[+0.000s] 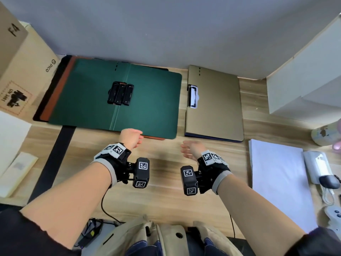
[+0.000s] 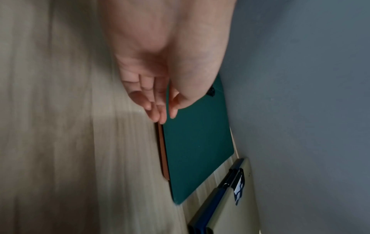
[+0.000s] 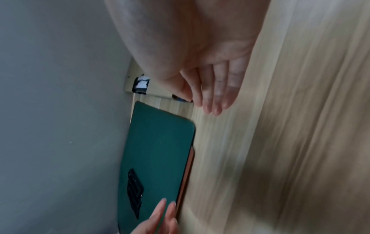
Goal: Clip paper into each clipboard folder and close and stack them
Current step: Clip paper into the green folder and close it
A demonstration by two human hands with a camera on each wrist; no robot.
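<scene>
A dark green folder [image 1: 151, 100] lies open on top of a brown and a black open folder, with black clips [image 1: 120, 93] along its spine. My left hand [image 1: 132, 138] is at its near edge; in the left wrist view the green cover [image 2: 196, 150] runs between thumb and fingers [image 2: 154, 110], which pinch it. My right hand [image 1: 186, 150] hovers open over bare wood, its straight fingers [image 3: 218, 95] holding nothing. A closed tan folder [image 1: 214, 108] with a clip on its left side lies on a blue one to the right. A stack of white paper [image 1: 276, 178] sits at the right.
A cardboard box [image 1: 20, 67] stands at the left and a white box [image 1: 304, 80] at the back right. A grey wall closes the back. Small devices [image 1: 317, 167] and a game controller [image 1: 332, 217] lie beside the paper at the table's right edge.
</scene>
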